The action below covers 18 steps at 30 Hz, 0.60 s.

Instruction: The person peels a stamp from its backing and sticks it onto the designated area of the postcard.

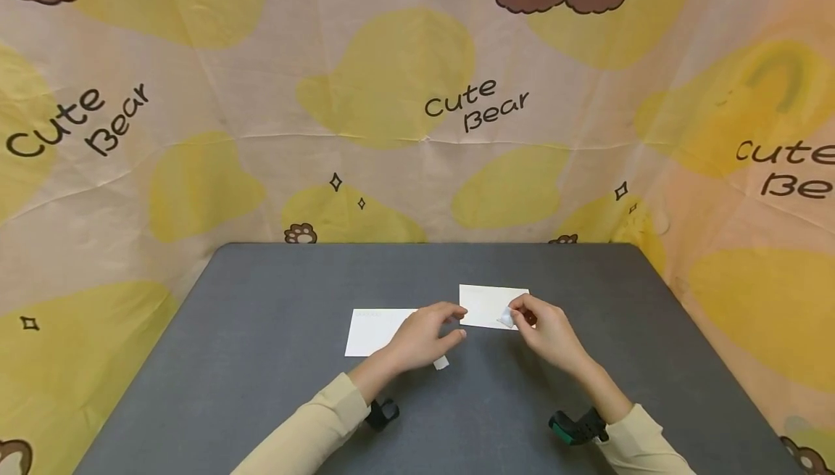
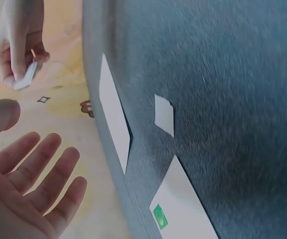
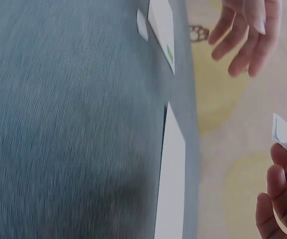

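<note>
My right hand (image 1: 548, 333) pinches a small whitish paper piece (image 1: 507, 317) between thumb and fingertips, above the right white card (image 1: 485, 304). In the right wrist view, one corner of that paper piece (image 3: 283, 130) stands out past the fingertips. To the left, my left hand (image 1: 424, 335) hovers over the other white card (image 1: 375, 330), its fingers relaxed and holding nothing. A small green sticker or print (image 2: 160, 216) shows on this left card in the left wrist view. Beside the left card, a small white paper scrap (image 2: 164, 117) lies on the table, partly hidden by my left hand in the head view.
The grey table (image 1: 274, 402) carries both cards, side by side with a small gap. Behind its far edge hangs a patterned cloth (image 1: 385, 76) with bears and lettering. Dark straps (image 1: 579, 428) circle both wrists.
</note>
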{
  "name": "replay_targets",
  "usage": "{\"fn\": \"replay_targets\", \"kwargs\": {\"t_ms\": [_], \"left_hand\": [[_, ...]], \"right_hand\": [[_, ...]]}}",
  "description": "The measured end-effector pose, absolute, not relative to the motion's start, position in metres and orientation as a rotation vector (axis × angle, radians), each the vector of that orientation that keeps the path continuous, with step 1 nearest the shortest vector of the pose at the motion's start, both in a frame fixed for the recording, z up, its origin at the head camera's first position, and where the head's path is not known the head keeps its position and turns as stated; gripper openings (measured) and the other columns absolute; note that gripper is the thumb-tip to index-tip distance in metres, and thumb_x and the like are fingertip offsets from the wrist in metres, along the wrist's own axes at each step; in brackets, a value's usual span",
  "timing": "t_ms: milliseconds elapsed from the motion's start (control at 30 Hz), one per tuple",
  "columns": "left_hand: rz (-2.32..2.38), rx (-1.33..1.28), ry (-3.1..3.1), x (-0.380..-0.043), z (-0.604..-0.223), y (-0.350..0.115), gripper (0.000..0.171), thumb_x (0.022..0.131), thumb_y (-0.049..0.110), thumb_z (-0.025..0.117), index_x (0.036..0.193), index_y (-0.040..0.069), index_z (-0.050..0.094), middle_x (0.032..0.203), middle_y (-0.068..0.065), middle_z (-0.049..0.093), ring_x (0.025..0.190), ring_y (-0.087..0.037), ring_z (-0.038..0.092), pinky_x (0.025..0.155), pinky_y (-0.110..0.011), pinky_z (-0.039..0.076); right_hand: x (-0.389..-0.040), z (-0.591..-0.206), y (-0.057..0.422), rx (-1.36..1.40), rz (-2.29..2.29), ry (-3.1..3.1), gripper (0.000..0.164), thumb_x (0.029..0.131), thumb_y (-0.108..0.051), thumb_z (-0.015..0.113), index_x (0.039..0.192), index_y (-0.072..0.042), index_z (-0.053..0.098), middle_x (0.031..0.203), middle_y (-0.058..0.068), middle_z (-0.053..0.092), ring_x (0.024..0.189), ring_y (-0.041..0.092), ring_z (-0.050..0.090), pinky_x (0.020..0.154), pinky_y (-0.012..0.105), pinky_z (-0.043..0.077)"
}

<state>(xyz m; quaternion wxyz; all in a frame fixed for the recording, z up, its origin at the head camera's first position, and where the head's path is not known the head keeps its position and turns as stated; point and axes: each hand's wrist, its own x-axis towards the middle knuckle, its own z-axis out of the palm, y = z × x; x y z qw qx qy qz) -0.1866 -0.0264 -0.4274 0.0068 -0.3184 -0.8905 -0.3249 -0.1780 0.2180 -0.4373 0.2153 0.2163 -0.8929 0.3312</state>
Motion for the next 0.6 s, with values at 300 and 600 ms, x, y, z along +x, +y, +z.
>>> {"fn": "replay_targets", "kwargs": {"t_ms": [300, 600], "left_hand": [[-1.303, -0.872, -2.668, -0.174, -0.430, -0.025, 0.023, 0.088, 0.019, 0.058, 0.109, 0.011, 0.065, 0.092, 0.007, 0.068, 0.082, -0.004, 0.063, 0.072, -0.023, 0.050], [-1.532, -0.799, -2.588, -0.167, -0.429, -0.031, 0.012, 0.088, 0.015, 0.060, 0.095, 0.011, 0.068, 0.084, 0.003, 0.069, 0.072, -0.005, 0.062, 0.065, -0.020, 0.050]], "right_hand": [[-0.172, -0.432, 0.189, 0.662, 1.002, -2.481, 0.012, 0.081, 0.000, 0.062, 0.081, -0.012, 0.061, 0.067, -0.011, 0.052, 0.059, 0.002, 0.045, 0.053, 0.019, 0.042], [-0.169, -0.429, 0.167, 0.737, 1.091, -2.438, 0.009, 0.083, 0.000, 0.062, 0.082, -0.009, 0.061, 0.068, -0.011, 0.054, 0.059, 0.001, 0.047, 0.054, 0.019, 0.044]]}}
